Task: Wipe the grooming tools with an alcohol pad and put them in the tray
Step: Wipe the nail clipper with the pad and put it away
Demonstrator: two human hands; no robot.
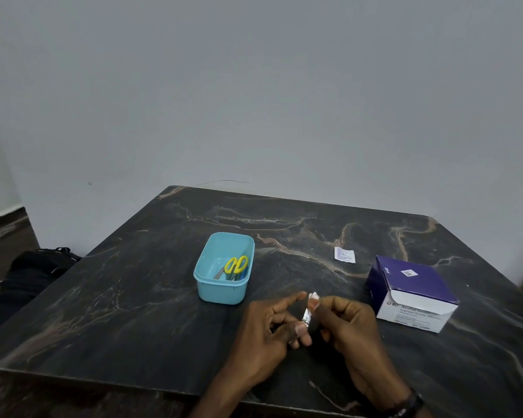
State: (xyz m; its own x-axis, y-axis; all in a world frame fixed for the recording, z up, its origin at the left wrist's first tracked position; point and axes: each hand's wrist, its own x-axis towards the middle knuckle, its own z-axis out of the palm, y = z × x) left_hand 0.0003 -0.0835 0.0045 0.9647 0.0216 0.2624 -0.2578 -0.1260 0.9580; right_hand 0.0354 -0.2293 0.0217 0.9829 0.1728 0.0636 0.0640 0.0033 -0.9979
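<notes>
So the person's got both hands up front near the table edge, working a small white sachet (309, 309) between them; left hand (269, 324) pinches its lower end with thumb and a finger, index sticking out straight, while the right hand (344, 322) pinches the upper end from the other side; looks like an alcohol pad packet about to be torn open, though that's a guess; can't see any pad out yet.

The sachet stands roughly upright between the fingertips, long axis running away from the person and tilted a bit right at the top; so a tear would go across it, hands pulling apart sideways.

Moving out; the light blue tray (224, 268) sits ahead and to the left of the hands, nearer the left hand; yellow-handled scissors (235, 265) lie in it already, handles toward the far end, with something blue beside them that's too small to make out.

On the right, close to the right hand, is the purple-and-white alcohol swab box (414, 292), flap open; behind it a flat white packet (344, 254) lies on the dark marble table (133, 297); a black bag (34, 273) sits on the floor at left.
</notes>
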